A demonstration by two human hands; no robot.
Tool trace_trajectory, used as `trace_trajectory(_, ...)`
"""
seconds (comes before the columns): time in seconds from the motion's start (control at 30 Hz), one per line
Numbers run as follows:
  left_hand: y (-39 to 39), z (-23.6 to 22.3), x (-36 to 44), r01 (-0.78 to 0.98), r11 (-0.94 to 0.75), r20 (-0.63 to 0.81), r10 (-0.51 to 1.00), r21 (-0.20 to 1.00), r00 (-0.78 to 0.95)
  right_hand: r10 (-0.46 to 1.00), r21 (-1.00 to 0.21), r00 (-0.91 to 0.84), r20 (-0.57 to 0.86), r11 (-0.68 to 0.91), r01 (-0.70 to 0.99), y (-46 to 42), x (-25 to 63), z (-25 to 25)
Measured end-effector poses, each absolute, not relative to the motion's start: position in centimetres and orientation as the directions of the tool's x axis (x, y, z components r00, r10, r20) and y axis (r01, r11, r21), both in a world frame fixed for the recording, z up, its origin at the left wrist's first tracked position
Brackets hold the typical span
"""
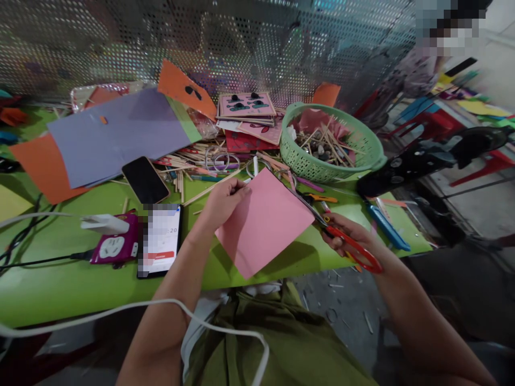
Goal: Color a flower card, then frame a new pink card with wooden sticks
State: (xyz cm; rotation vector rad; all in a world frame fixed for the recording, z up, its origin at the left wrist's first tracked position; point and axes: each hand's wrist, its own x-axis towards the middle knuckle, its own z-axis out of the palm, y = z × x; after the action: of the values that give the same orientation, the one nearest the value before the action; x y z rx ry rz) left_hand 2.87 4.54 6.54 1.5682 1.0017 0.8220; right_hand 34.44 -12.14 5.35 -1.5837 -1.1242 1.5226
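Observation:
A square sheet of pink paper point(263, 228) is held tilted over the green table point(80, 287). My left hand point(229, 201) pinches its upper left edge, thumb on top. In my right hand point(349, 233) are scissors point(354, 249) with red handles, their blades at the sheet's upper right edge. Part of the blades is hidden by the paper, so how far they are spread cannot be told. Just beyond the sheet lie another pair of scissors with orange handles point(323, 198) and a purple pen point(309, 184).
A green basket point(372, 155) of sticks and stones stands behind my right hand. Left are a dark phone point(145, 179), a lit phone point(163, 241) and a purple power box point(115, 244). Purple paper sheets point(120, 134) lie behind. A white cable point(173, 301) crosses my left forearm.

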Motion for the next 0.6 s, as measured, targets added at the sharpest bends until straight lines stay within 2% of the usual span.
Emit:
trace_trajectory(0.3, 4.5, 6.8, 3.0, 0.197, -0.102, 0.001, 0.891, 0.975, 0.455, 0.949, -0.941, -0.133, -0.287, -0.254, 0.222, -12.6, 33.6, 6.6)
trace_trajectory(0.6, 4.3, 7.0, 3.3, 0.217, -0.092, -0.029, 0.866, 0.972, 0.500, 0.953, -0.938, -0.124, -0.277, -0.241, 0.248, -12.3, 32.9, 6.9)
